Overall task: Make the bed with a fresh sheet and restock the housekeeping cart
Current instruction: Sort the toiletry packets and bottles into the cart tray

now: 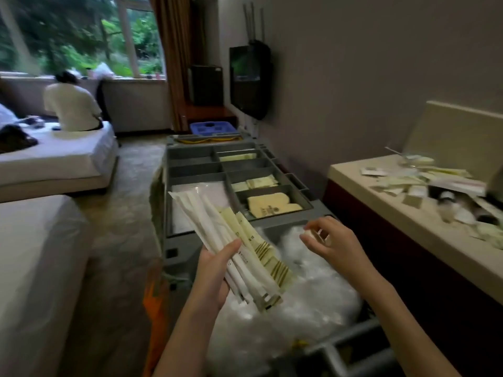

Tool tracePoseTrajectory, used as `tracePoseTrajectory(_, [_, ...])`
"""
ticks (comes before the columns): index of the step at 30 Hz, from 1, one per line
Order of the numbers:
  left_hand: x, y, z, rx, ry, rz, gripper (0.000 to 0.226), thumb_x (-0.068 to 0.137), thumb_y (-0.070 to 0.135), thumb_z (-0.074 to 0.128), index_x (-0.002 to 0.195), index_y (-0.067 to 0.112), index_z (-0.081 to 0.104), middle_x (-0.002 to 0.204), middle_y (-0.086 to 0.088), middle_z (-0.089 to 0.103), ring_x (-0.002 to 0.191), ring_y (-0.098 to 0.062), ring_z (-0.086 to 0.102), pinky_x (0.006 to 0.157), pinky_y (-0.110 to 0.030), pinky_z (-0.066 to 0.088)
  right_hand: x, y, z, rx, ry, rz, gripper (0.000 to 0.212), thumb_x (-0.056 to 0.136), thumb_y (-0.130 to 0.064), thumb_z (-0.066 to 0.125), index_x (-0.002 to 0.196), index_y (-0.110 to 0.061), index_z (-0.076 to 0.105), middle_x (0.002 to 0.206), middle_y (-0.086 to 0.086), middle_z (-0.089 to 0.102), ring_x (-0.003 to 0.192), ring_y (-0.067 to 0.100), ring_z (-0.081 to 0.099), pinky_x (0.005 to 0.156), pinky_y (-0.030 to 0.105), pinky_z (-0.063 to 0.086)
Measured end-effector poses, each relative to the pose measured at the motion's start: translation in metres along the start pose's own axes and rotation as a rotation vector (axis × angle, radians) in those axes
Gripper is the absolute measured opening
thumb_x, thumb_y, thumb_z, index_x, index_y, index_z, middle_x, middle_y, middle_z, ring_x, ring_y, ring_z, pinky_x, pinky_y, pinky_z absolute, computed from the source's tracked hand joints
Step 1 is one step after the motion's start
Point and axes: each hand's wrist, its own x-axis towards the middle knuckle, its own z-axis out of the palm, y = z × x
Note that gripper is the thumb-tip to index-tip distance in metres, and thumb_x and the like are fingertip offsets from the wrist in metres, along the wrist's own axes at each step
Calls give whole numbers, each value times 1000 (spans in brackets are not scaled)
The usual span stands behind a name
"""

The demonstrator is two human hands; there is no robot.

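Hotel-room clutter frames the job: two white-sheeted beds point(51, 156) on the left with a person seated on the far one, a window behind, and a table point(402, 213) on the right strewn with loose packets. Between them stands the housekeeping cart point(190, 248), its grey top tray split into compartments — several on the right hold cream-coloured sachets point(272, 206), while others look bare.

The left hand point(215, 278) holds a fanned bundle of long wrapped amenity packets point(245, 248), thumb across the front and fingers curled behind it, forearm raised over the cart's near end. The right hand point(329, 243) hovers just beside the bundle's upper edge, fingers loosely bent with fingertips drawn close; whether they pinch anything small is unclear.

The main risk seems to be the fan itself: the packets are slick and splayed, gripped only near their lower third, so pulling one free could drag neighbours out onto the crinkled clear plastic bag point(285, 303) below or the floor. Mixed white and yellow wrappers could also end up in the wrong compartment.
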Motion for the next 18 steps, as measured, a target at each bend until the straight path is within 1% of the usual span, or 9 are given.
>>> tracePoseTrajectory(2, [18, 25, -38, 5, 45, 11, 34, 85, 2, 64, 119, 3, 59, 94, -15, 73, 84, -27, 72, 65, -38, 59, 21, -23, 40, 14, -31, -9, 14, 84, -26, 68, 93, -15, 65, 86, -6, 58, 76, 6, 54, 67, 21, 44])
tracePoseTrajectory(4, [43, 51, -76, 12, 78, 25, 33, 85, 2, 64, 118, 4, 58, 92, -15, 72, 82, -28, 71, 62, -37, 59, 49, -43, 82, 15, -54, -31, 13, 85, -27, 67, 94, -18, 64, 87, -7, 58, 76, 5, 54, 64, 19, 43])
tracePoseTrajectory(6, [72, 77, -114, 30, 102, 24, 35, 85, 3, 65, 119, 8, 57, 94, -13, 71, 81, -25, 70, 61, -36, 58, 80, -65, 125, 35, -75, -20, 13, 85, -30, 65, 96, -22, 62, 88, -9, 57, 78, 5, 53, 66, 18, 42])
tracePoseTrajectory(9, [129, 125, -169, 69, 51, -2, 40, 85, 3, 65, 124, 4, 56, 96, -14, 71, 80, -24, 71, 59, -33, 58, 129, -97, 192, 45, -47, 29, 18, 85, -31, 66, 100, -22, 61, 91, -7, 57, 82, 7, 55, 72, 25, 48])
tracePoseTrajectory(12, [188, 172, -208, 105, 12, -27, 41, 85, 1, 64, 125, 2, 56, 94, -14, 72, 78, -24, 72, 54, -32, 58, 182, -128, 255, 62, 22, 97, 19, 85, -30, 68, 98, -17, 64, 88, -8, 56, 77, 4, 54, 70, 24, 46])
tracePoseTrajectory(15, [238, 206, -230, 122, -17, -80, 44, 84, 2, 64, 127, 2, 54, 102, -17, 70, 86, -28, 70, 58, -35, 59, 220, -153, 301, 107, 26, 159, 19, 85, -31, 67, 99, -19, 64, 89, -8, 57, 77, 3, 55, 71, 28, 49])
tracePoseTrajectory(18, [280, 232, -239, 123, -74, -104, 44, 84, 2, 64, 127, 4, 54, 104, -17, 69, 91, -28, 68, 64, -37, 59, 251, -171, 327, 68, -2, 203, 25, 86, -36, 66, 105, -21, 62, 96, -7, 59, 82, 3, 55, 74, 23, 49])
